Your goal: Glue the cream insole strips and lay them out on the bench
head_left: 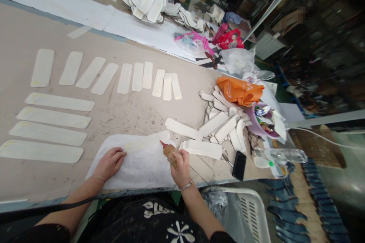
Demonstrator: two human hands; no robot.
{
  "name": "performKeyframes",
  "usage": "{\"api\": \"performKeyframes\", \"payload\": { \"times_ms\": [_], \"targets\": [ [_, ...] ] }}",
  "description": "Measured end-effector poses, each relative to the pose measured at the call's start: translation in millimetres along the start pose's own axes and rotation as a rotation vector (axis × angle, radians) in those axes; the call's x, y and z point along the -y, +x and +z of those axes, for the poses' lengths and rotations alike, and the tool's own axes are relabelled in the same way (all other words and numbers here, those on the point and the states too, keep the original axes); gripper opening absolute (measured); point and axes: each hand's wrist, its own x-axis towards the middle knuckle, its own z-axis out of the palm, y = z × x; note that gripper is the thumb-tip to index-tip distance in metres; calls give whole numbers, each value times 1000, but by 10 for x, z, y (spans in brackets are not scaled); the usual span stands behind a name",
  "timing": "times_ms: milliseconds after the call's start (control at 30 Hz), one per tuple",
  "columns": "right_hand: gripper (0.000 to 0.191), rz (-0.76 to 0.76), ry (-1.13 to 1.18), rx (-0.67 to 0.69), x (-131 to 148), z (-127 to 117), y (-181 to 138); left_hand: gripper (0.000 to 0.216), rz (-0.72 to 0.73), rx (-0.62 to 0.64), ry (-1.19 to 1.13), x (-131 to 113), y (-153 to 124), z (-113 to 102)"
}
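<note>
My right hand (pixel 180 168) is closed around a brown squeeze bottle (pixel 170 154) with a red nozzle. The nozzle points up and left, close to the right end of a pale strip (pixel 146 141) with rounded ends. Yellowish marks show near that strip's left end. It lies on a white cloth (pixel 114 142). My left hand (pixel 110 164) rests on the cloth, fingertips at the strip's left end; whether they pinch it I cannot tell. Right of the bottle lies a small stack of white strips (pixel 201 149).
Several pale strips (pixel 48 133) lie in rows at the left and back. A heap of white pieces (pixel 225 121) sits at the right, beside an orange bag (pixel 241 91), a purple bin (pixel 258 121) and a phone (pixel 238 166). Across the table, a person stands behind another heap (pixel 148 2).
</note>
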Motion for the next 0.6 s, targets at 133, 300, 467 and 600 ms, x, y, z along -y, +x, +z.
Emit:
{"api": "performKeyframes", "payload": {
  "times_ms": [133,300,467,600],
  "targets": [
    [49,-44,53,33,154,140,38,21,-16,2,6,5,-3,4],
    [49,-64,61,27,81,167,124,21,16,-3,-9,20,-3,2],
    [54,-14,22,-23,-95,77,162,21,24,-25,-22,33,-5,4],
    [54,-35,52,1,45,176,128,22,21,-31,-19,43,-12,15]
  ]
}}
